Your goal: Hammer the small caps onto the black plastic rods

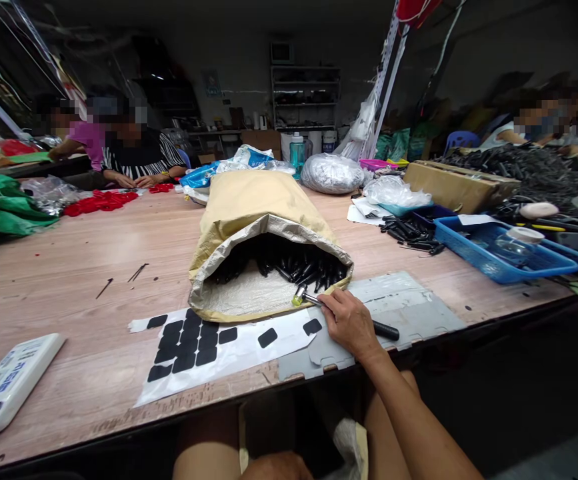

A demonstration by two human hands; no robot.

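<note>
Now | right fingers point(329, 303) on black-gripped metal hammer point(301, 294) | creased sack point(261, 197), seemingly woven-lined

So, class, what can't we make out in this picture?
All in the head view:
Left hand: partly cut off by the bottom edge; grip unclear.
Hammer: part of its handle hidden by the right hand.
Sack: far inside hidden by its own cloth and shadow.
White device: partly cut off by the left edge.
Back shelves: contents too dark and small.
</note>
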